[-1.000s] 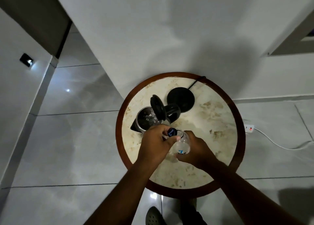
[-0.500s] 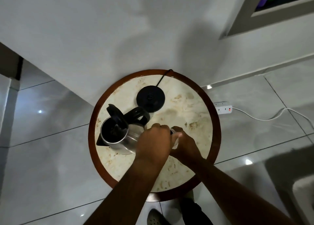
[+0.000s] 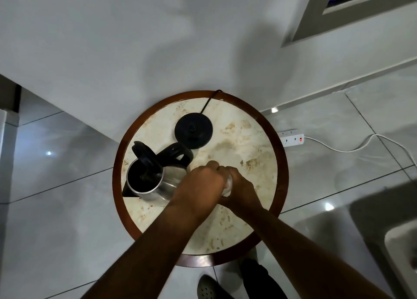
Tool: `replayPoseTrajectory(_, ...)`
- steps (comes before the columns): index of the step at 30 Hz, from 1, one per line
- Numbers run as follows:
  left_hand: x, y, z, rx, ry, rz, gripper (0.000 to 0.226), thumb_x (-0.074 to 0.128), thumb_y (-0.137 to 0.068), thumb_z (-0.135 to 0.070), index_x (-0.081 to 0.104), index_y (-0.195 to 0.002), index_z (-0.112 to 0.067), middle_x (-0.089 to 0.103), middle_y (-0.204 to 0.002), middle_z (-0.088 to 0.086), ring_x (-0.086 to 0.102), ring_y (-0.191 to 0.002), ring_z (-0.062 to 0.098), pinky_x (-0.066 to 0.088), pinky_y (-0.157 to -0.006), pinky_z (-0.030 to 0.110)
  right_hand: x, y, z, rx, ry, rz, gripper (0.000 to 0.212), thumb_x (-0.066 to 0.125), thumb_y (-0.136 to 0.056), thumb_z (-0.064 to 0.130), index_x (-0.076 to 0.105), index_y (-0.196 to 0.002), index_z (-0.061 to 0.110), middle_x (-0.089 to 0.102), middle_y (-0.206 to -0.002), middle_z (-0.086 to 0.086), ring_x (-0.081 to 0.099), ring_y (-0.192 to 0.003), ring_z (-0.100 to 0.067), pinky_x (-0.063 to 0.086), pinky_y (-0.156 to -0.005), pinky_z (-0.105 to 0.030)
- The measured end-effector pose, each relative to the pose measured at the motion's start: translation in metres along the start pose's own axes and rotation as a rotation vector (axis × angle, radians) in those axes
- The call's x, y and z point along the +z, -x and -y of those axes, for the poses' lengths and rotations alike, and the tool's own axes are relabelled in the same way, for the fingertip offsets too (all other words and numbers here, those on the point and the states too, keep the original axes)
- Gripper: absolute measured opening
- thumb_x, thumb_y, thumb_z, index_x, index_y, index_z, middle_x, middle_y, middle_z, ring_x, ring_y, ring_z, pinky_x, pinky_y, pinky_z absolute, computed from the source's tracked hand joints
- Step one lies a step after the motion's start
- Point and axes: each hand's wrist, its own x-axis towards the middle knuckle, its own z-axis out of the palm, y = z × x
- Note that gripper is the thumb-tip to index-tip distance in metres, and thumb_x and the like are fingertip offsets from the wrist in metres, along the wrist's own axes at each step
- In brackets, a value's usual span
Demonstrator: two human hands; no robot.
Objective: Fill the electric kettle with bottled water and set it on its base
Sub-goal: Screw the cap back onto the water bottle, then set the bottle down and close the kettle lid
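A steel electric kettle (image 3: 155,183) with a black handle stands on the left of the round table (image 3: 279,163), its black lid tipped up and open. Its black round base (image 3: 193,130) lies apart from it at the back of the table, cord running off the far edge. A clear water bottle (image 3: 228,185) stands just right of the kettle, mostly hidden. My left hand (image 3: 198,189) is closed over the bottle's top, covering the cap. My right hand (image 3: 242,191) wraps the bottle's body from the right.
The table has a pale marbled top and a dark wooden rim, and it stands against a white wall. A white power strip (image 3: 293,137) with a white cable lies on the tiled floor to the right. My shoe (image 3: 208,288) shows below the table.
The view has swung, so the table sits more to the left. My left hand has closed over the bottle's blue cap, which is now hidden. The bottle stays beside the kettle.
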Motion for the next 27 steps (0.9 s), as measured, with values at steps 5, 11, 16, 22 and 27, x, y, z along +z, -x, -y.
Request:
replayPoseTrajectory(5, 0.001, 0.000, 0.015, 0.188, 0.028, 0.002, 0.050, 0.049, -0.086, -0.001, 0.048, -0.135, -0.014, 0.055, -0.121, 0.010, 0.060, -0.101, 0.027, 0.048, -0.074, 0.031, 0.000, 0.002, -0.003, 0.119, -0.047, 0.043, 0.071, 0.083, -0.062, 0.046, 0.047, -0.120, 0.027, 0.067, -0.109, 0.007, 0.065, -0.091, -0.012, 0.057, -0.080, -0.036)
replayPoseTrajectory(11, 0.047, 0.050, 0.038, -0.243, 0.485, 0.009, 0.074, 0.060, -0.083, -0.058, 0.039, -0.142, -0.020, 0.051, -0.141, 0.005, 0.052, -0.125, 0.023, 0.046, -0.099, 0.037, -0.014, 0.007, -0.017, 0.236, 0.016, 0.248, 0.123, 0.089, -0.055, 0.052, 0.014, -0.149, 0.027, 0.038, -0.148, -0.005, 0.042, -0.130, -0.020, 0.040, -0.103, -0.038)
replayPoseTrajectory(16, 0.110, 0.114, 0.073, -0.526, 0.444, 0.345, 0.072, 0.057, -0.084, -0.061, 0.042, -0.139, -0.017, 0.050, -0.142, 0.004, 0.050, -0.128, 0.021, 0.043, -0.100, 0.032, -0.054, -0.012, -0.018, 0.300, 0.234, 0.251, 0.090, 0.078, -0.078, 0.033, 0.026, -0.148, 0.013, 0.047, -0.144, -0.017, 0.046, -0.129, -0.029, 0.038, -0.104, -0.038)
replayPoseTrajectory(22, 0.105, 0.121, 0.123, -0.763, 0.857, -0.159, 0.090, 0.085, -0.065, -0.048, 0.040, -0.141, -0.029, 0.061, -0.127, -0.009, 0.058, -0.115, 0.018, 0.045, -0.087, 0.030, -0.067, -0.094, 0.079, 0.121, 0.174, 0.234, 0.063, 0.069, -0.080, 0.053, 0.052, -0.129, 0.017, 0.063, -0.110, -0.003, 0.060, -0.105, -0.021, 0.044, -0.084, -0.030)
replayPoseTrajectory(27, 0.088, 0.094, 0.134, -0.665, 1.014, -0.388, 0.070, 0.092, -0.058, -0.033, 0.058, -0.119, -0.023, 0.069, -0.108, -0.011, 0.066, -0.096, 0.009, 0.044, -0.075, 0.009, -0.015, -0.130, 0.143, 0.035, 0.294, 0.617, 0.080, 0.062, -0.076, 0.067, 0.052, -0.128, 0.007, 0.061, -0.125, -0.013, 0.060, -0.107, -0.026, 0.050, -0.085, -0.034)
